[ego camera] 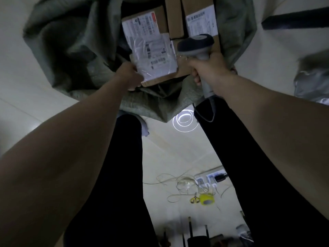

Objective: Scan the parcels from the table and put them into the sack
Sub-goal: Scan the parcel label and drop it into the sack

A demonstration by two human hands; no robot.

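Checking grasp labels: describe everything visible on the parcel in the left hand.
The parcel is a flat brown cardboard box, its upper face mostly covered by white shipping labels with barcodes under glossy, reflective film. It is tilted, held over the open mouth of the grey-green woven sack, above other labelled boxes already inside. The left hand grips its near left corner. The right hand, holding the grey scanner, is at its right edge; whether it touches the box is unclear.
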